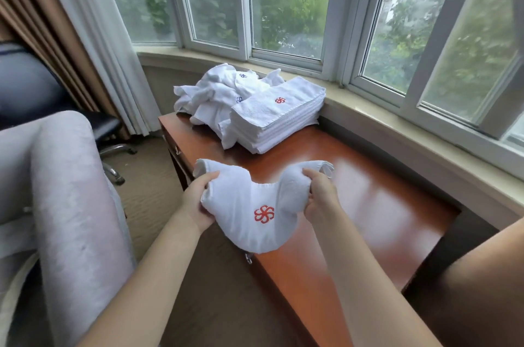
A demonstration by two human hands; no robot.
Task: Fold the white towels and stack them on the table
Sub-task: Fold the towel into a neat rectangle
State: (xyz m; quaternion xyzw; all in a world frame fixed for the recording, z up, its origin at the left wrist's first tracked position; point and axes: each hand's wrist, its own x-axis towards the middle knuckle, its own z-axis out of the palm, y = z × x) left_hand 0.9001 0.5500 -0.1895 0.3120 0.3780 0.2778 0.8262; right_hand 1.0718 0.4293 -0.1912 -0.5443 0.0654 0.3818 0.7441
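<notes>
White terry towel with red flower emblem (255, 213): soft, light, limp; sags between left hand (195, 202) and right hand (321, 199), each pinching an upper end, above the polished red-brown wooden table (382, 193). Best held at corners. Folded white towel stack (279, 117) and crumpled white towel heap (224, 91) lie at the table's far end.

White terry towel w/ red flower logo (256, 205), folded, sagging over near edge of glossy red-brown wooden table (368, 190). Neat folded stack (279, 120) at far end; crumpled unfolded heap (218, 91) just behind.

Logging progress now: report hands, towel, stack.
Left hand and right hand both grip one white towel, sagging above the table. Folded stack beside unfolded pile. Nothing obstructing.
</notes>
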